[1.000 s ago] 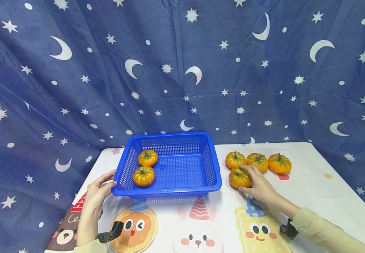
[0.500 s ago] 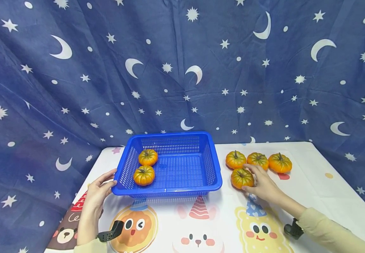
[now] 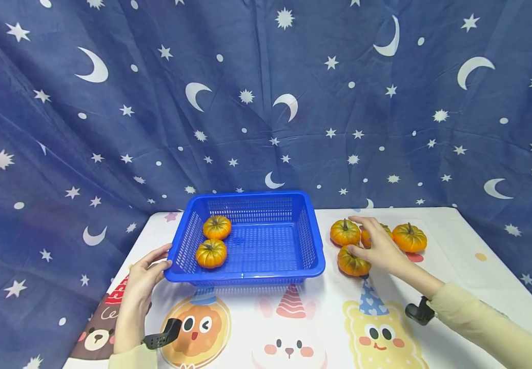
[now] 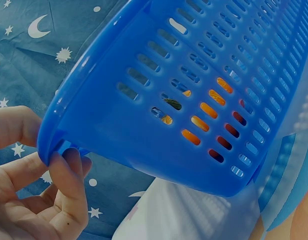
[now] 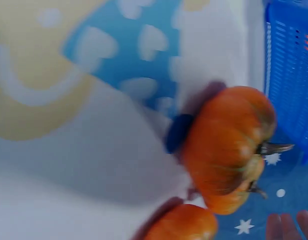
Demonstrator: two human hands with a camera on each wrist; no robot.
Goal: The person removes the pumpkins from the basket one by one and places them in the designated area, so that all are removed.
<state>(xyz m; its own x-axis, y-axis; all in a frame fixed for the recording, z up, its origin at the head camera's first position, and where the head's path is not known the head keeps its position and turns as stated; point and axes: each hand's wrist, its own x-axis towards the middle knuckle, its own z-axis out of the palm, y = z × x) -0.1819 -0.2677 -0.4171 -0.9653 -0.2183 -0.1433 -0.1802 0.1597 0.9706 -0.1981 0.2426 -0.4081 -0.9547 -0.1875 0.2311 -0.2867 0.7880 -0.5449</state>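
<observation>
My left hand [image 3: 142, 284] pinches the left rim of a blue plastic basket [image 3: 244, 279]; in the left wrist view the fingers [image 4: 69, 187] curl round the rim's corner. Two small orange-green pumpkins, one behind [image 3: 217, 227] and one in front [image 3: 211, 253], lie at the basket's left side. My right hand [image 3: 380, 248] hovers with spread fingers above the near loose pumpkin [image 3: 352, 262]. Behind that sit a left pumpkin [image 3: 345, 232], a middle pumpkin [image 3: 365, 239] partly hidden by the hand, and a right pumpkin [image 3: 409, 237]. In the right wrist view, fingertips [image 5: 289, 227] show apart from the pumpkins.
A white tablecloth [image 3: 459, 287] with cartoon figures covers the table. Behind it hangs a dark blue curtain [image 3: 247, 128] with moons and stars, close to the basket's far side. The loose pumpkins stand right of the basket.
The near loose pumpkin shifted slightly right under my right hand. That hand has since come off it, rising and moving back over the row. My left hand keeps its grip on the basket.
</observation>
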